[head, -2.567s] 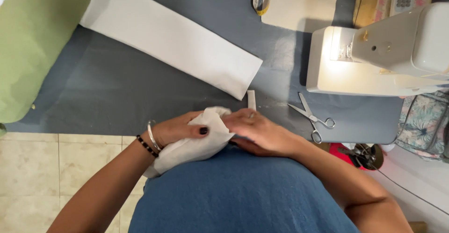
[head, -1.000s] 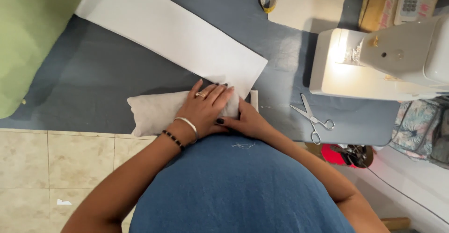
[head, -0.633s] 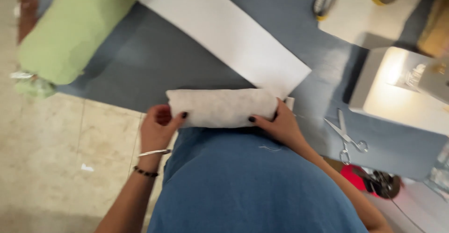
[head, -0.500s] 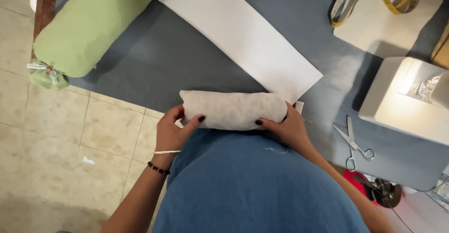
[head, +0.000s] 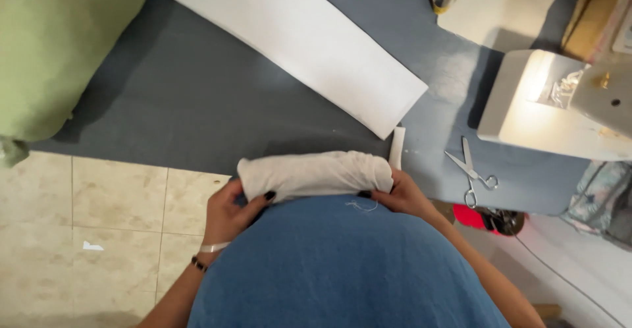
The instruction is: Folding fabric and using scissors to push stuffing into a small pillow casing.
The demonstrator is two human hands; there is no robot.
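my left hand (head: 229,211) grips the left end of a rolled white fabric bundle (head: 315,174), fingers curled over its end with the dark-painted thumbnail pressed against the cloth. my right hand (head: 403,196) grips the right end of the same bundle, fingertips wrapped around the fold. both hands are closed on the fabric; neither is free.

the bundle lies horizontally at the near edge of the grey work surface (head: 197,97), directly against my blue garment (head: 349,269). its left end overhangs the edge, above the beige tiled floor (head: 99,236). a short loose thread (head: 363,204) rests on the blue garment just below the bundle.

on my left wrist sit a pale bangle (head: 214,247) and a dark beaded bracelet (head: 198,263).

a long white fabric strip (head: 296,38) lies diagonally across the work surface, its near corner just beyond the bundle. a narrow white scrap (head: 397,149) lies just beside the bundle's right end, near my right hand.

a green fabric roll (head: 59,45) occupies the far left of the work surface. a pair of silver scissors (head: 471,173) lies closed to the right, well apart from my right hand. beyond the scissors stands a white sewing machine (head: 559,104) with its lamp on.
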